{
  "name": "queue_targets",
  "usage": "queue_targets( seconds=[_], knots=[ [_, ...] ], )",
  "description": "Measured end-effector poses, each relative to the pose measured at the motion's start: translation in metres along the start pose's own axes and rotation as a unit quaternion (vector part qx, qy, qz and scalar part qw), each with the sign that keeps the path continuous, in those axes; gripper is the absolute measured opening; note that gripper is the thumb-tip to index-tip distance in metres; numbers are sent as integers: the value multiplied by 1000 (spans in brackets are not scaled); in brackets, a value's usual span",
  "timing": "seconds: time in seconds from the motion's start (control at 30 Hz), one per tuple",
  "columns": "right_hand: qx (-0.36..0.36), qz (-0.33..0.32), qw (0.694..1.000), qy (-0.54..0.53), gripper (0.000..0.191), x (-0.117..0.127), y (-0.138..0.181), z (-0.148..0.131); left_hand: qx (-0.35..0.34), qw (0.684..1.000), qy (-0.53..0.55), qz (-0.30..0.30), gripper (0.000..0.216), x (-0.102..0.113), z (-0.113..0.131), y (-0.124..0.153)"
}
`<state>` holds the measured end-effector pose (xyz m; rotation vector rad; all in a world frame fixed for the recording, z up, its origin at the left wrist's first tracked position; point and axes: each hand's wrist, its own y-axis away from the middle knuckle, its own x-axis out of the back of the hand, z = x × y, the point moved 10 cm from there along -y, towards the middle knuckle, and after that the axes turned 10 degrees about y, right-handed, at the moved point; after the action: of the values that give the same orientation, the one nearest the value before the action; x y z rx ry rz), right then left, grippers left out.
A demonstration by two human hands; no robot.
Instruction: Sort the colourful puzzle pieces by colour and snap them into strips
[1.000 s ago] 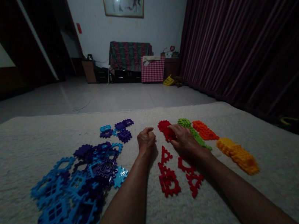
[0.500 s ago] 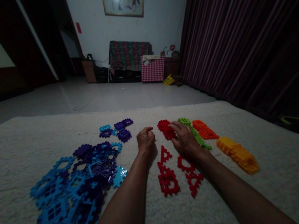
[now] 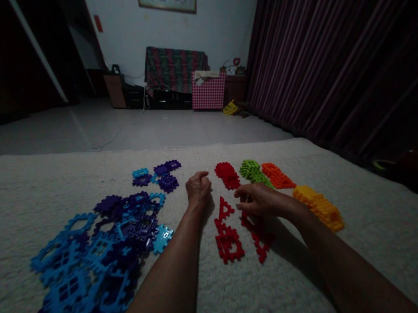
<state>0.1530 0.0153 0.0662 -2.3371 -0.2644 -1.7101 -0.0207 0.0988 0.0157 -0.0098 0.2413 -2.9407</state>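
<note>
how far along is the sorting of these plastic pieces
Looks done: red stack, green stack, orange stack and yellow stack lie in a row, one colour each. In hand: the right hand is over the loose red triangles; the left hand rests fisted nearby. Left: the blue and purple pile is mixed.

On the rug (image 3: 327, 274), the large tile heap (image 3: 92, 266) lies at your nine o'clock, a small cluster (image 3: 157, 176) at eleven, the triangle pieces (image 3: 228, 236) at twelve beside your right hand (image 3: 258, 201), a row of stacks (image 3: 278, 178) at one.
</note>
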Motion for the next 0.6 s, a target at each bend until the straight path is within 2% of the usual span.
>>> queue_targets(
  seconds=[0.1, 0.2, 0.3, 0.4, 0.6],
  knots=[
    [-22, -89, 995, 27, 36, -7, 14, -4, 4, 1000, -12, 1, 42, 0, -2, -1],
    [-32, -134, 987, 79, 47, -11, 26, -8, 14, 1000, -11, -7, 43, -1, -2, -1],
    [-31, -147, 982, 113, 43, -14, 29, -10, 12, 1000, -18, -8, 43, -1, 0, -1],
    [-29, -154, 982, 101, 40, -17, 29, -10, 12, 1000, -23, -2, 42, 0, -2, -2],
    [-8, -134, 989, 64, 56, -12, 27, -14, 17, 1000, -2, -4, 44, -3, -7, -2]
  ],
)
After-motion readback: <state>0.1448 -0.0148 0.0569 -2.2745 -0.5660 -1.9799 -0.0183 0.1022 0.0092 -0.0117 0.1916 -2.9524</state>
